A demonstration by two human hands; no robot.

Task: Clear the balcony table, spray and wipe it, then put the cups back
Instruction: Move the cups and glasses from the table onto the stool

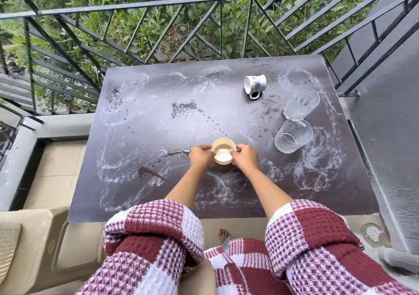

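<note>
Left hand and right hand grip the cream cup, well inside the table edges. The far glass has an unreadable red label.

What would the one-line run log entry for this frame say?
left hand + right hand: both grip cream cup | table: white smears, dark specks | right side: mug, far glass, near glass
</note>
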